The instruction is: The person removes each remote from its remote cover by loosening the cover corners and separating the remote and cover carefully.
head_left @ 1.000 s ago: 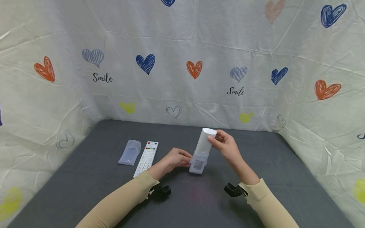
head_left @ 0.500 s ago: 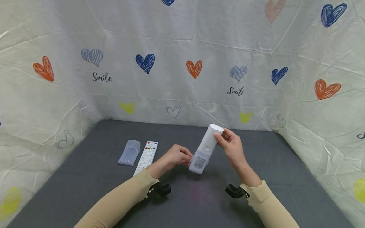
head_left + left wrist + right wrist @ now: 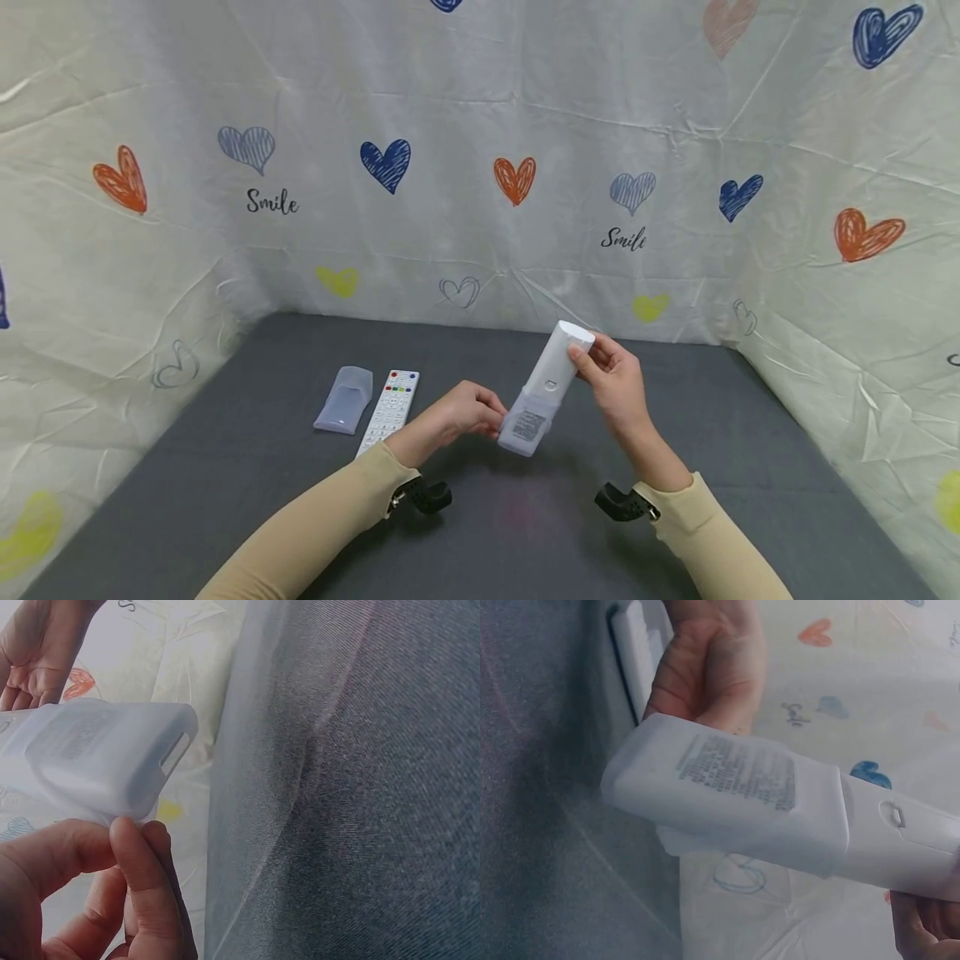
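Observation:
A white remote control [image 3: 553,367], its back with the battery cover facing me, leans to the right above the grey table. My right hand [image 3: 617,383] holds it by its upper end, thumb across the near side. Its lower part is inside a translucent silicone sleeve [image 3: 528,423]; a printed label shows through in the right wrist view. My left hand [image 3: 471,410] pinches the sleeve's edge near the bottom between thumb and fingertips, clearest in the left wrist view. In that view a slot shows in the end of the sleeve [image 3: 112,750].
Left of my hands, another white remote [image 3: 393,404] lies buttons up, its near end hidden by my left forearm. Beside it lies a second translucent sleeve [image 3: 345,402]. A white cloth with hearts [image 3: 450,233] hangs around the grey table [image 3: 510,542].
The remote has tilted further to the right, its top moving up and right with my right hand. The left hand stays at the sleeve's lower edge.

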A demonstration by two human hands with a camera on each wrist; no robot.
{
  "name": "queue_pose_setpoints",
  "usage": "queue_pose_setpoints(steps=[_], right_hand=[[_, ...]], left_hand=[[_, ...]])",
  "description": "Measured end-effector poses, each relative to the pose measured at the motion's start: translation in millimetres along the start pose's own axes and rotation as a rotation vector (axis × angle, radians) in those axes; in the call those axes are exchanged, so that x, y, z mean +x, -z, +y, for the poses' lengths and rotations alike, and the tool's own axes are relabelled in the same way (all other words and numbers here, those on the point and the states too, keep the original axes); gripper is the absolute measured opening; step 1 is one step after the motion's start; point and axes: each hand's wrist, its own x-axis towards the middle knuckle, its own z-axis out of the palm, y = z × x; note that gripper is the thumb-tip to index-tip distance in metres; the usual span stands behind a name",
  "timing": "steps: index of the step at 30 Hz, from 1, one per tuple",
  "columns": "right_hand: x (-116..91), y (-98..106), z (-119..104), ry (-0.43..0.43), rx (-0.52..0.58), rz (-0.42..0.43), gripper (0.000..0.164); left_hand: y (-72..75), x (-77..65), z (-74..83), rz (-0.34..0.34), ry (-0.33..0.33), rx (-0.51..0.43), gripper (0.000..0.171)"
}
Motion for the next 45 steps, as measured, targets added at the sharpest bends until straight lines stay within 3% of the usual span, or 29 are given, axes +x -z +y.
queue_pose_setpoints(steps=[45], right_hand=[[6.4,8.3,0.5,-0.017,0.019,0.022,0.036]], left_hand=[[-2.5,-4.4,-9.1,0.009,0.029,-0.032,0.008]])
